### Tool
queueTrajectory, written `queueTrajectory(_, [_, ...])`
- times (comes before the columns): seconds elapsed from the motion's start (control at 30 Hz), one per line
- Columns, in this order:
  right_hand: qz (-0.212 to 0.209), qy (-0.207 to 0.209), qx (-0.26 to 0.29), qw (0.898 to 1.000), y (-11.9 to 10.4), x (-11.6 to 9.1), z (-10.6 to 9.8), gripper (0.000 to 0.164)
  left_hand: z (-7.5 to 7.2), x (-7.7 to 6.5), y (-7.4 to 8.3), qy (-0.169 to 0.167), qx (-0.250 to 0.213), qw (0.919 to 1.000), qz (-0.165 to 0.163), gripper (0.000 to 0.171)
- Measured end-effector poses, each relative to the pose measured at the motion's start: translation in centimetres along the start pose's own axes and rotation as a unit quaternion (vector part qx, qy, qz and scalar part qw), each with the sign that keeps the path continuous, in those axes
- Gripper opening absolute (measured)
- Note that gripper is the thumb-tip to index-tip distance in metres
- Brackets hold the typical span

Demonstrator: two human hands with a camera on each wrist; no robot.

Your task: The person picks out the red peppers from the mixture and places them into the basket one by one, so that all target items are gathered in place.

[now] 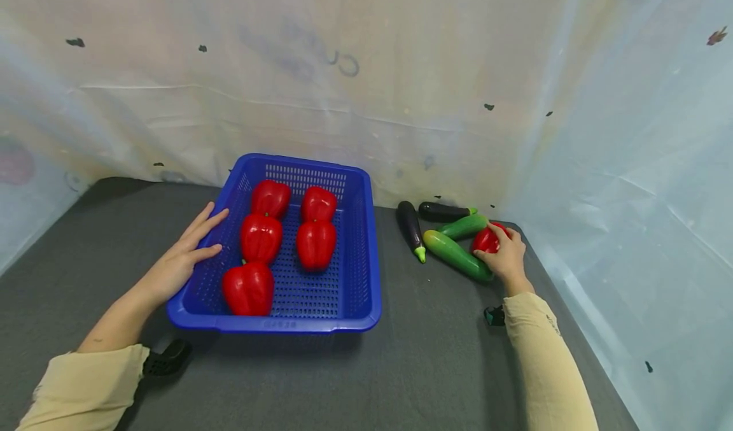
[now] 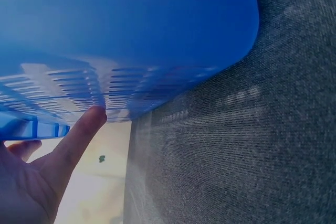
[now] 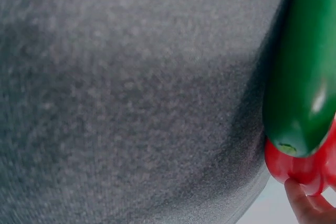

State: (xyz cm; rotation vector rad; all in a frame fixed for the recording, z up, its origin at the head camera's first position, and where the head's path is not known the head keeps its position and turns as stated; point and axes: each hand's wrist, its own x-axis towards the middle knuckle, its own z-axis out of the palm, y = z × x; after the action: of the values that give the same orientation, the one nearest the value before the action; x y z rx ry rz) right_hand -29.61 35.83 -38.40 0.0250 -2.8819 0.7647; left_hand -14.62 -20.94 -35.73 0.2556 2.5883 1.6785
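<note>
A blue plastic basket [image 1: 321,324] holds several red bell peppers [image 1: 317,245] in two rows. My left hand [image 1: 182,259] rests at its left rim with fingers spread and fairly straight. Seen from the left wrist, one fingertip [image 2: 97,113] touches the slotted outer wall. Over on the right, my right hand [image 1: 507,256] grips another red bell pepper [image 1: 487,240] between thumb and fingers. A green cucumber-like vegetable [image 1: 458,257] lies right beside that pepper and partly covers it in the right wrist view, where a fingertip [image 3: 295,190] is on the pepper's skin.
Two dark eggplants [image 1: 410,226] and a second green vegetable [image 1: 465,227] lie between the basket and my right hand. A grey mat [image 1: 424,354] covers the table. Pale plastic sheeting [image 1: 401,68] stands behind and at both sides.
</note>
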Motion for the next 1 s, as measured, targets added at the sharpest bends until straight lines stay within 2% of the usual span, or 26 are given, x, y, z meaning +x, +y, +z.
queueTrajectory(0.4, [-0.016, 0.042, 0.003, 0.999, -0.2, -0.5, 0.2, 0.068, 0.2, 0.1, 0.0, -0.001, -0.008, 1.0, 0.004, 0.058])
queueTrajectory(0.77, [-0.057, 0.101, 0.006, 0.993, -1.3, -1.2, 0.1, 0.063, 0.1, 0.1, 0.0, -0.002, -0.009, 1.0, 0.004, 0.059])
queueTrajectory(1.0, [-0.083, 0.112, 0.01, 0.99, -1.9, -1.5, 0.0, 0.063, 0.0, 0.0, 0.0, -0.003, -0.008, 1.0, 0.003, 0.058])
